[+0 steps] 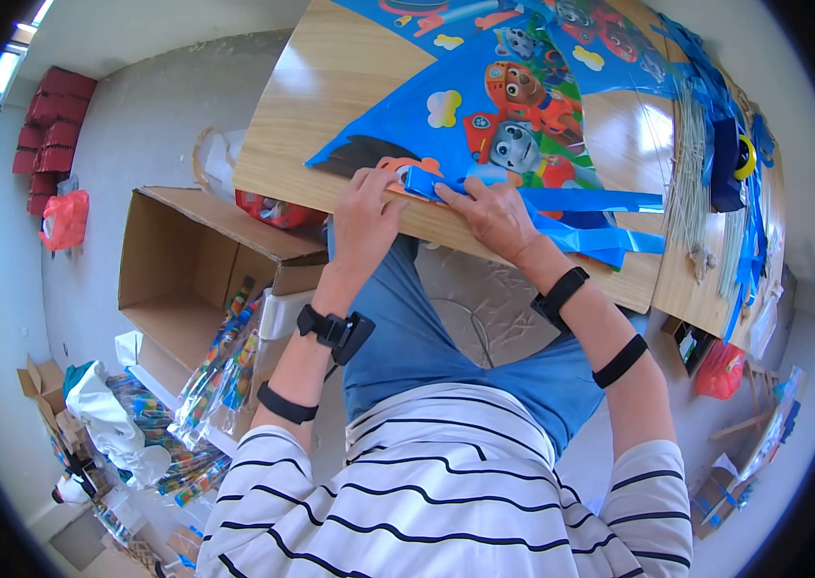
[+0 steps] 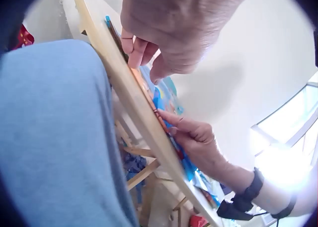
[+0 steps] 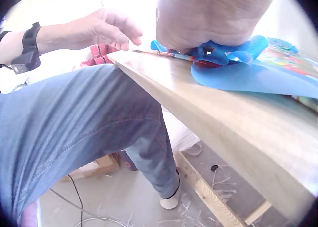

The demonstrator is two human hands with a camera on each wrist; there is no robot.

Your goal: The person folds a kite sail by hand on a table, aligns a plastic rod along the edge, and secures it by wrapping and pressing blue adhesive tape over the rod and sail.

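Observation:
A blue plastic sheet with printed cartoon dogs lies on the wooden table, its near corner at the front edge. Over its orange-printed end is a small folded blue piece. My left hand is at the left of that end, fingers bent downward; in the right wrist view the left hand shows thumb and fingers apart, holding nothing. My right hand presses the blue piece with an extended index finger, also visible on the right hand in the left wrist view. Blue strips trail right of it.
Pale thin sticks and a dark blue object with a yellow ring lie at the table's right. An open cardboard box stands left, near wrapped colourful packets. Red boxes are stacked by the wall.

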